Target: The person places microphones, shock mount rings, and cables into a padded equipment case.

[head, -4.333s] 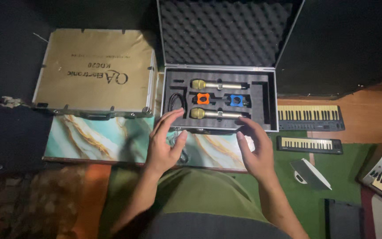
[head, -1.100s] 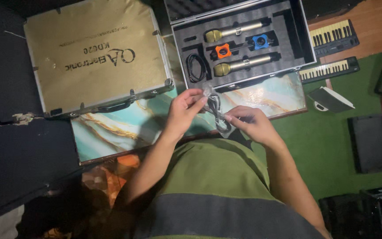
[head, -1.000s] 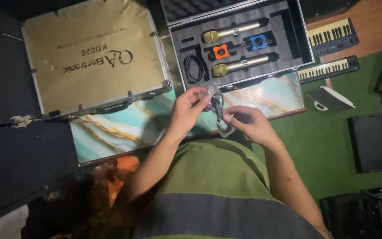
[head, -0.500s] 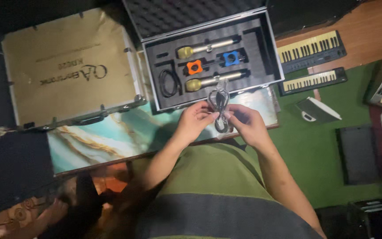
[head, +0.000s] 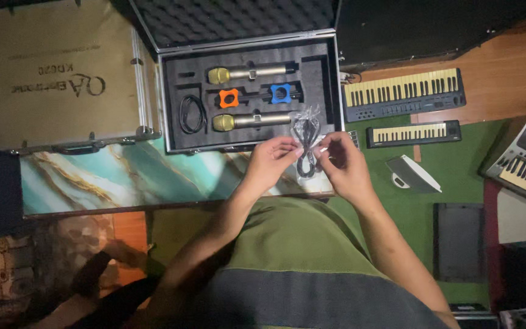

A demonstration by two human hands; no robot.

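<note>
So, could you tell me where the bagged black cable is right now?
The bagged cable is held between the left hand and right hand, just below the open case.

Keyboard [head: 522, 161] at far right is cut off by the edge; cable [head: 306, 152] half hidden behind fingers [head: 287, 146].

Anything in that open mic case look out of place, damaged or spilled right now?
Nothing stands out. In the open case both gold-headed microphones, the orange and blue rings and a coiled cable sit in their foam slots. The left hand and right hand hold a bagged cable.
</note>
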